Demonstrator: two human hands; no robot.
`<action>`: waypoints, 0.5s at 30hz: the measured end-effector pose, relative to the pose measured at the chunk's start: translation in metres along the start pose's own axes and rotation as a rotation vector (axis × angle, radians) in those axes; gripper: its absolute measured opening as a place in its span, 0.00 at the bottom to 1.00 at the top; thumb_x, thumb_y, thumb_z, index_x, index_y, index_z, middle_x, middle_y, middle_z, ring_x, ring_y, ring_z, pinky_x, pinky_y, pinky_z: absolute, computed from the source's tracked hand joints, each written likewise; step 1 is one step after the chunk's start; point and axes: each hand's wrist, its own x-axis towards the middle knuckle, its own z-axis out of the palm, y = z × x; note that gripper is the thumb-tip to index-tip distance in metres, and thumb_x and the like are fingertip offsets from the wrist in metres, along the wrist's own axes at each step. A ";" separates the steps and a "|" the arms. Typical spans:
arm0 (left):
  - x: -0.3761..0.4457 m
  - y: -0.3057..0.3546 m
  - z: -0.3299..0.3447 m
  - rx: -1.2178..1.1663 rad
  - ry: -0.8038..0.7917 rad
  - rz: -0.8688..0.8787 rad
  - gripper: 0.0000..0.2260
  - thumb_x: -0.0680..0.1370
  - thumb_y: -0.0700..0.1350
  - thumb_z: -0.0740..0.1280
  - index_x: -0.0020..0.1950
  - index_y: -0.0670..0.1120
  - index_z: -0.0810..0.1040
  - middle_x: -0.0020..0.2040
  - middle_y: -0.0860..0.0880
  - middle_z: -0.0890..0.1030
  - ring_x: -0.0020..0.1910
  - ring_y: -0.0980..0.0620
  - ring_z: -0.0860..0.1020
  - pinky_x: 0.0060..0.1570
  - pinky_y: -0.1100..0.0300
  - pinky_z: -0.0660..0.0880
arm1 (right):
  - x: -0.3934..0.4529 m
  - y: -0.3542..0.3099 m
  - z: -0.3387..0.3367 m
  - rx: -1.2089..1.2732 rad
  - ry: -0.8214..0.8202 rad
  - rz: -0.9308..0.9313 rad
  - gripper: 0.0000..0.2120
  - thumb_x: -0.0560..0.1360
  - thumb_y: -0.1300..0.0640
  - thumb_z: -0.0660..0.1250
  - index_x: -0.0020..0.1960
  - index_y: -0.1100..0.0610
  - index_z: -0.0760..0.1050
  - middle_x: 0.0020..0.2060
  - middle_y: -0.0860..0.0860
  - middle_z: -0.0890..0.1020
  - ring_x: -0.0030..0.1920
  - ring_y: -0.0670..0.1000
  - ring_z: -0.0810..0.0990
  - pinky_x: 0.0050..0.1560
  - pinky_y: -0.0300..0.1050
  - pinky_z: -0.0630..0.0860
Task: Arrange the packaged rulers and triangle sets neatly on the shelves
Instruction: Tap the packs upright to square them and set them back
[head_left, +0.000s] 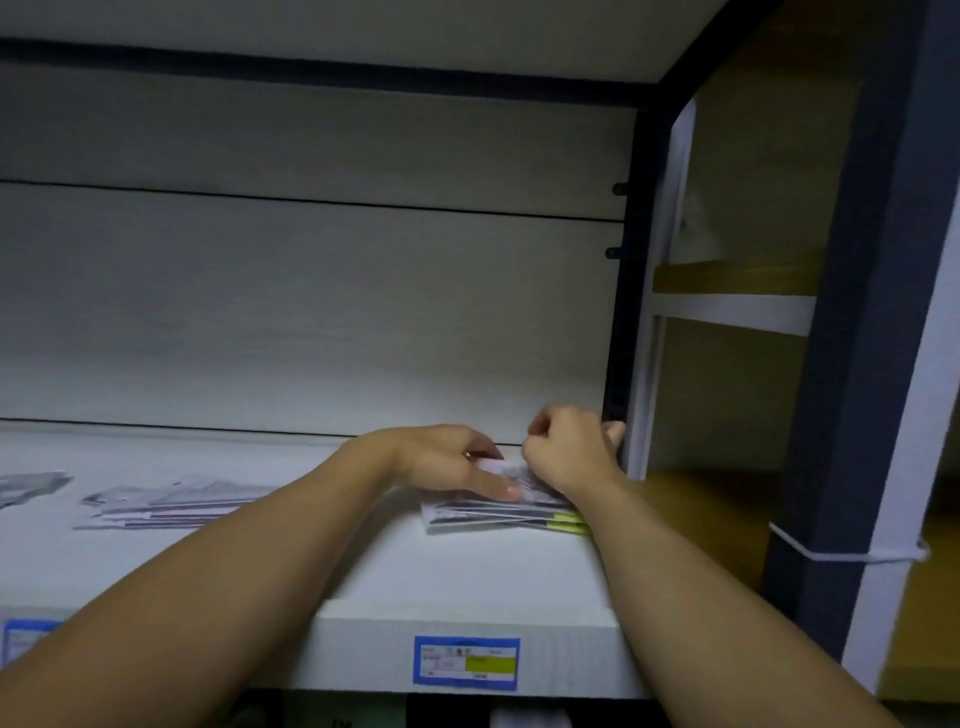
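Both hands up on the white shelf (467, 571), at its far right end beside the dark upright (623, 312). Left hand (447, 460) laid flat across the top of the stack of packages (498, 512), fingers (493, 486) stretched out together and pressing down, apparently to pin the stack so nothing slides while it is squared. Right hand (569, 452) curled loosely over the stack's right rear corner, fingers folded in toward the palm; whether pinching a package edge or only nudging it, cannot tell, since the fingertips are hidden. Thumb tip near the upright, possibly touching. Probably tucked into the corner on purpose, using the back panel and the upright as stops to line up the edges.

Stack itself: several thin, flat, clear sleeves piled one on another, pale card and grey printing inside, yellow-green strips showing at the right front edge. Front edges slightly fanned, not yet flush, so the tidying looks unfinished. Lying near the back of the shelf, well behind the blue price label (466, 662) on the shelf's front lip.

Further left on the same shelf, a second pile (171, 506) of similar sleeves, looser and more splayed, and a third heap (31, 486) at the left edge, blurred. Likely next for straightening
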 end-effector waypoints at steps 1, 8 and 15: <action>0.001 -0.002 0.000 0.000 -0.012 -0.001 0.31 0.68 0.70 0.69 0.63 0.53 0.77 0.57 0.56 0.81 0.54 0.55 0.80 0.60 0.54 0.76 | 0.000 0.001 0.001 -0.015 -0.049 -0.016 0.11 0.71 0.56 0.63 0.50 0.54 0.81 0.49 0.53 0.82 0.55 0.57 0.76 0.61 0.53 0.60; -0.003 -0.001 -0.001 -0.041 -0.069 -0.027 0.27 0.64 0.67 0.74 0.56 0.51 0.81 0.49 0.56 0.85 0.48 0.55 0.84 0.56 0.55 0.78 | -0.008 -0.008 -0.005 -0.047 -0.321 -0.185 0.11 0.74 0.53 0.58 0.46 0.52 0.79 0.49 0.54 0.81 0.49 0.57 0.77 0.38 0.46 0.66; -0.008 0.006 -0.004 -0.080 0.049 0.001 0.26 0.65 0.59 0.80 0.57 0.53 0.76 0.52 0.56 0.83 0.51 0.56 0.82 0.57 0.55 0.78 | -0.013 -0.013 -0.015 0.032 -0.365 -0.199 0.16 0.78 0.46 0.55 0.40 0.51 0.75 0.41 0.50 0.79 0.43 0.51 0.75 0.50 0.49 0.64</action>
